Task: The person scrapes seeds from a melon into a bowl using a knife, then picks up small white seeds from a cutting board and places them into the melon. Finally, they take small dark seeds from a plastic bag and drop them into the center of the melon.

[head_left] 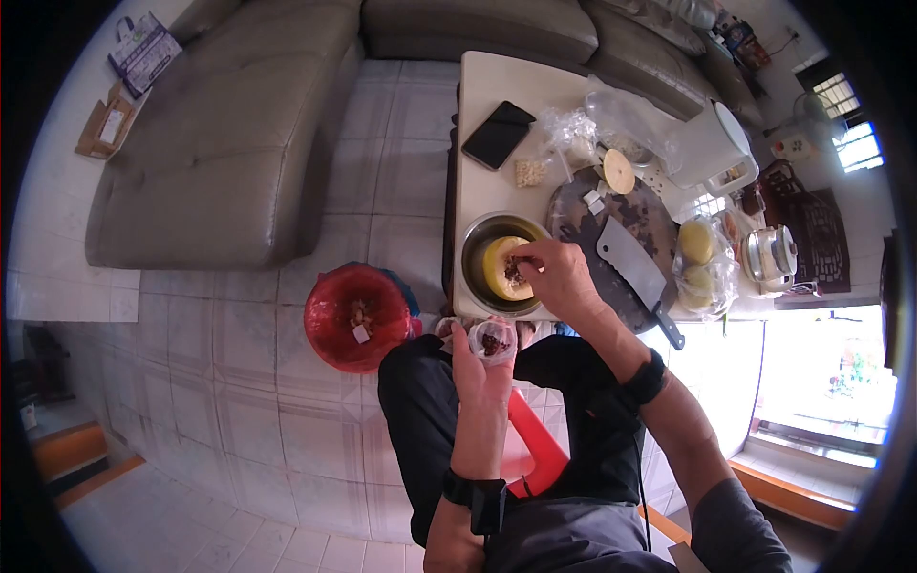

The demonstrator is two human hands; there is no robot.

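Note:
My left hand holds a small clear plastic bag by my knees, its mouth facing up, with dark red-brown dried bits inside. Over the table's near edge, my right hand has its fingertips pinched together at the top of a hollowed yellow fruit. Whatever is between those fingers is too small to make out. Dark bits show in the fruit's opening. The fruit stands in a steel bowl. Right of the bowl, a cleaver lies across a round dark cutting board.
On the board are a cut fruit slice and white cubes. A phone, a bag of pale nuts, a white jug, bagged yellow fruits and a glass pot share the table. A red-lined bin stands left.

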